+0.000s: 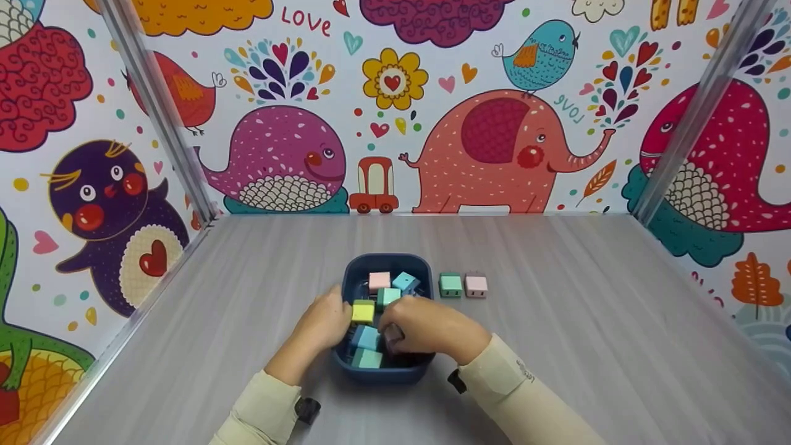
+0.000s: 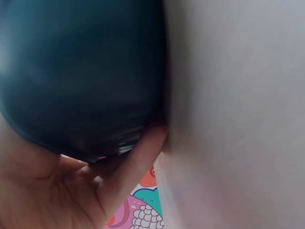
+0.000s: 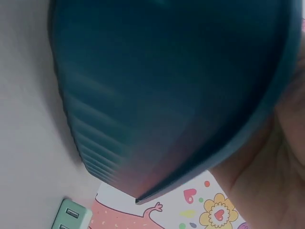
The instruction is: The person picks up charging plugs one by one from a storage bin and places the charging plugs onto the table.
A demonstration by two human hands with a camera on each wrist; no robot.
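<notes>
A dark blue plastic basket point(image 1: 388, 376) stands on the table and holds several small pastel USB chargers. Among them are a pink charger point(image 1: 379, 281), a yellow charger point(image 1: 363, 312) and a blue charger point(image 1: 366, 337). My left hand point(image 1: 325, 318) grips the basket's left side; in the left wrist view its fingers point(image 2: 136, 164) lie along the outer wall. Reaching over the right rim, my right hand point(image 1: 432, 327) has its fingers curled inside the basket around a small pinkish charger point(image 1: 393, 337), mostly hidden. The basket wall point(image 3: 157, 95) fills most of the right wrist view.
Just right of the basket, a green charger point(image 1: 450, 285) and a pale pink charger point(image 1: 476, 285) sit side by side on the grey table point(image 1: 556, 371), two slots facing front on each. Printed cartoon panels point(image 1: 395, 136) wall in the back and sides.
</notes>
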